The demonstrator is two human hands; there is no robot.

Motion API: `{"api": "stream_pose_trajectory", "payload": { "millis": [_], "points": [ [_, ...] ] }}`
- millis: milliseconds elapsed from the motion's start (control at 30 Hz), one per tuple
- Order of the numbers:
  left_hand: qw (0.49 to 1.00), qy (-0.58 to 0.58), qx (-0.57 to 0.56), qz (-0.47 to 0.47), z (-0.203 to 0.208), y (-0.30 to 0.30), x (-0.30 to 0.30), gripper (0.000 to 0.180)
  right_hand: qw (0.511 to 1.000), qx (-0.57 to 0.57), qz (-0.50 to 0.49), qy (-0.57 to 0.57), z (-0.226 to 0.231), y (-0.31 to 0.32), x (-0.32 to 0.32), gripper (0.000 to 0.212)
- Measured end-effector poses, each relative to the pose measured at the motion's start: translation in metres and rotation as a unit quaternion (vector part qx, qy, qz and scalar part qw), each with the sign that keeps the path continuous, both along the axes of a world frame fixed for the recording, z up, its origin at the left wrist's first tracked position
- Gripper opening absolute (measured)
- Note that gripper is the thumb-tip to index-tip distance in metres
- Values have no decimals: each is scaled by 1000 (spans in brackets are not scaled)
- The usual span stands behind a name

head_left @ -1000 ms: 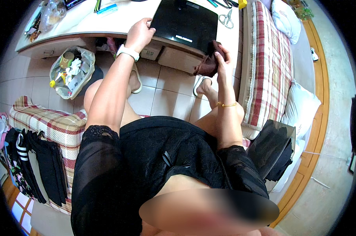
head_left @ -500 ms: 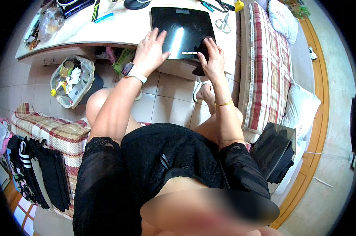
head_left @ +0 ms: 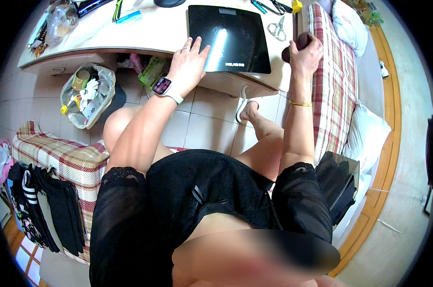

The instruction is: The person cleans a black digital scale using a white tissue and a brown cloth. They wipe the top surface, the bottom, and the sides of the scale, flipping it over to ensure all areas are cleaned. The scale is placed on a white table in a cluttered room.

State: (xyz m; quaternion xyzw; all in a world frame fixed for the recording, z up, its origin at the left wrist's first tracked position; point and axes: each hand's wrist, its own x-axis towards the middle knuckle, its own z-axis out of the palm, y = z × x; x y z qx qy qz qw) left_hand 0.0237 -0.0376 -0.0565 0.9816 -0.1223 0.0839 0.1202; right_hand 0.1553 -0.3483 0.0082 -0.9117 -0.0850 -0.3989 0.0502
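A black glass bathroom scale point(head_left: 242, 45) with a small display at its far edge lies on the white table, its near edge at the table's front. Resting at its near left corner, my left hand point(head_left: 190, 57) has its fingers spread, the fingertips touching the glass. A watch with a pale strap point(head_left: 164, 88) is on that wrist. My right hand point(head_left: 306, 55) is closed round a bunched dark cloth point(head_left: 301, 42), held off the scale, right of the table's edge and beside the sofa. Metal scissors point(head_left: 276, 29) lie between scale and cloth.
Beyond the scale are pliers-like tools point(head_left: 276, 6). At the left of the table point(head_left: 154, 40) lie a clear plastic bag point(head_left: 61, 24) and a blue strip point(head_left: 129, 17). A lined waste bin point(head_left: 85, 98) stands below. The plaid-covered sofa point(head_left: 338, 81) borders the right.
My right hand has lifted off the scale's near right corner and moved right with the cloth. My left hand has shifted slightly, still on the scale.
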Motion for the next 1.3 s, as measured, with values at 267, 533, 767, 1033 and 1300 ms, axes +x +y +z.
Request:
{"api": "stream_pose_trajectory", "payload": {
  "millis": [267,533,767,1033,1300],
  "points": [
    [999,-7,29,17,-9,-12,6,79,936,69,271,214,-85,75,-43,61],
    [999,-41,33,7,-10,-4,3,76,931,61,305,191,-75,100,-2,44],
    [999,-37,24,7,-11,-6,9,75,937,26,313,151,-90,119,19,38],
    [999,-16,40,11,-14,-5,1,77,936,46,319,139,-81,120,36,33],
    [998,-40,49,23,-19,-11,7,77,915,3,361,182,-86,185,54,40]
  ]
}}
